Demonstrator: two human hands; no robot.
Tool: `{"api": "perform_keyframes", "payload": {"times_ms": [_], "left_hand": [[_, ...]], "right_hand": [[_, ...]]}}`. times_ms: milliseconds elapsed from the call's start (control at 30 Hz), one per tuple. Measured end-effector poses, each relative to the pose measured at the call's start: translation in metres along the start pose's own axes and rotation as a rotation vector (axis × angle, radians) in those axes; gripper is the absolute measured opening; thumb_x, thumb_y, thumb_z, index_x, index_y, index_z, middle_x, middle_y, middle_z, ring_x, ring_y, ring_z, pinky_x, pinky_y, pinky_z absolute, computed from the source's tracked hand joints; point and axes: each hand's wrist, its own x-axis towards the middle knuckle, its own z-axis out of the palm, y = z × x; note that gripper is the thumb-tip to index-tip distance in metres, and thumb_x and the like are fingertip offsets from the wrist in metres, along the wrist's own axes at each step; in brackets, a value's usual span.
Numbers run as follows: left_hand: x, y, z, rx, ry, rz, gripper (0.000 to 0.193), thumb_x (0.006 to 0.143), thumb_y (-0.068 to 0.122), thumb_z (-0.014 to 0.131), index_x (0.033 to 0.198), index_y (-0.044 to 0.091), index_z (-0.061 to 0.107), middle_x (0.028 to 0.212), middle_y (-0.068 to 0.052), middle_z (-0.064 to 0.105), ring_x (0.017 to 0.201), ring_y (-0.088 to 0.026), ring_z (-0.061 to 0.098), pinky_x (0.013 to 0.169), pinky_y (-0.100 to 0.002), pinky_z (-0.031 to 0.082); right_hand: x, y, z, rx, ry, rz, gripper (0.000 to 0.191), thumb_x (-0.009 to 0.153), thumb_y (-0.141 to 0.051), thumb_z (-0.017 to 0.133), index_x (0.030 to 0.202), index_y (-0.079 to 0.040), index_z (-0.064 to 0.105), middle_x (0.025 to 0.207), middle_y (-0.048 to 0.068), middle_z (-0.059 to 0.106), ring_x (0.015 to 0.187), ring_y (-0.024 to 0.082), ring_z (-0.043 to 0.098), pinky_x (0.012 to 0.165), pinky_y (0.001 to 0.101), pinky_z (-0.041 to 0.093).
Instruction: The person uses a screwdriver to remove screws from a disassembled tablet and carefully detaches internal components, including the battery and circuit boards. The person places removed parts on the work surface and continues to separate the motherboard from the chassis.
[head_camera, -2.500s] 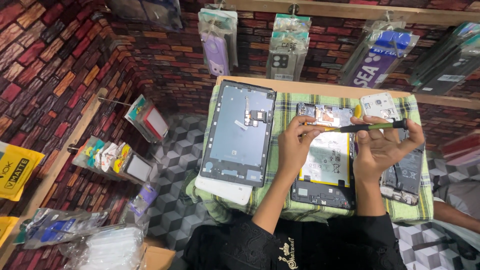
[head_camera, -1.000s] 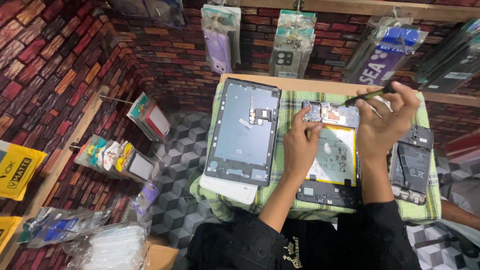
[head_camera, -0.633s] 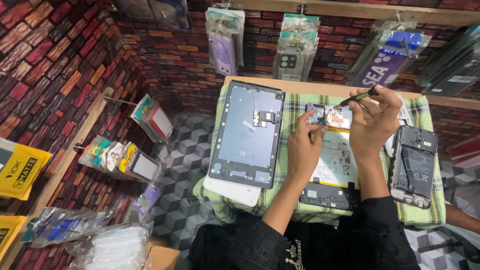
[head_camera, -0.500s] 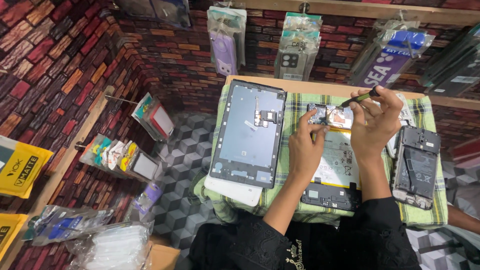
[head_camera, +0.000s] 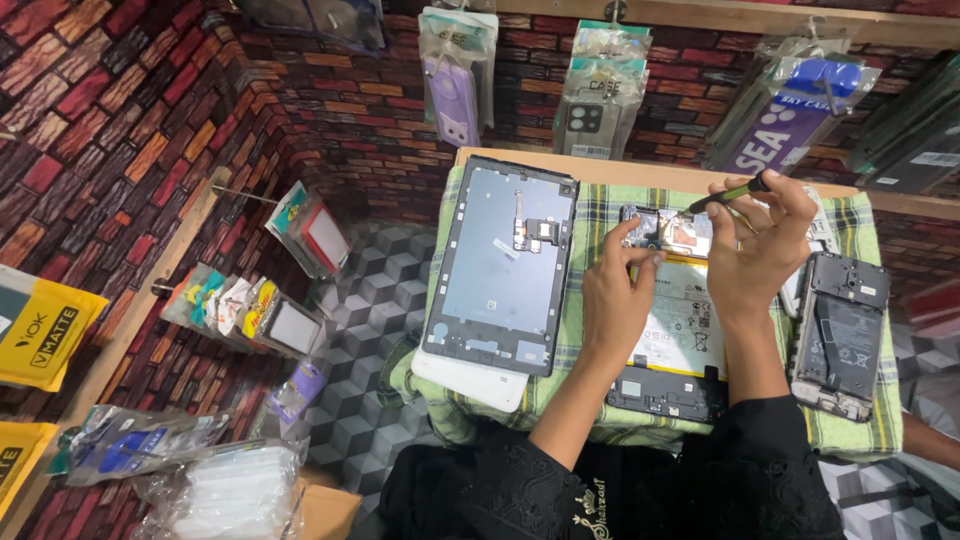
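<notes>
- Head view: one green checked cloth (head_camera: 600, 215) covers a small wooden table (head_camera: 640, 172); brick-pattern walls stand behind and to the left.
- Three opened devices lie on the cloth: a tablet back (head_camera: 503, 265) at the left, inside face up, resting on one white slab (head_camera: 470, 378); a tablet (head_camera: 672, 325) in the middle with its white battery showing; a phone (head_camera: 840, 333) at the right, back off, well apart from the hands.
- Two hands work over the top end of the middle tablet; the forearms in black sleeves hide parts of its left and right edges.
- Left hand (head_camera: 612, 305): lies flat on the tablet's left side, fingers stretched out and loosely spread, tips at the circuit board; it grips nothing.
- Right hand (head_camera: 760, 250): fingers curled tight round one screwdriver (head_camera: 728, 194) with a green and black handle; the tip slants down towards the board.
- Four packaged cases (head_camera: 592, 105) hang in a row above the table; more packets hang on pegs at the left wall; bagged goods lie at the bottom left.
</notes>
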Motion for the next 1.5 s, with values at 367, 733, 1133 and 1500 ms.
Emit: {"api": "perform_keyframes", "payload": {"times_ms": [367, 733, 1133, 1500], "left_hand": [[-0.001, -0.008, 0.004, -0.007, 0.021, 0.043, 0.044, 0.097, 0.011, 0.067, 0.137, 0.005, 0.051, 0.094, -0.01, 0.078, 0.07, -0.021, 0.072, 0.064, -0.034, 0.053], [-0.006, -0.005, 0.003, 0.146, -0.038, 0.185, 0.031, 0.093, 0.013, 0.07, 0.123, 0.006, 0.065, 0.107, -0.004, 0.079, 0.099, -0.024, 0.073, 0.094, -0.038, 0.053], [-0.024, 0.002, -0.011, 0.309, -0.394, 0.37, 0.013, 0.077, 0.027, 0.08, 0.085, 0.017, 0.081, 0.12, 0.001, 0.073, 0.12, -0.022, 0.059, 0.107, -0.039, 0.046], [-0.024, 0.007, -0.008, 0.282, -0.321, 0.314, 0.015, 0.093, 0.018, 0.071, 0.096, 0.004, 0.068, 0.103, -0.006, 0.07, 0.104, -0.026, 0.063, 0.093, -0.04, 0.05]], "right_hand": [[0.007, -0.01, -0.001, -0.224, -0.034, -0.082, 0.064, 0.1, 0.017, 0.075, 0.144, -0.009, 0.037, 0.123, 0.019, 0.068, 0.12, 0.026, 0.072, 0.102, 0.0363, 0.06], [0.003, -0.004, -0.001, -0.304, 0.008, -0.031, 0.06, 0.106, 0.011, 0.071, 0.148, -0.008, 0.033, 0.113, 0.017, 0.066, 0.102, 0.025, 0.071, 0.085, 0.0349, 0.055], [-0.005, 0.008, -0.003, -0.189, -0.016, -0.056, 0.056, 0.112, 0.013, 0.062, 0.151, -0.009, 0.027, 0.123, 0.018, 0.069, 0.109, 0.023, 0.071, 0.082, 0.0298, 0.055], [-0.004, 0.008, -0.002, -0.177, -0.046, -0.061, 0.062, 0.111, 0.012, 0.061, 0.154, -0.01, 0.021, 0.131, 0.02, 0.07, 0.118, 0.025, 0.072, 0.084, 0.0304, 0.056]]}}
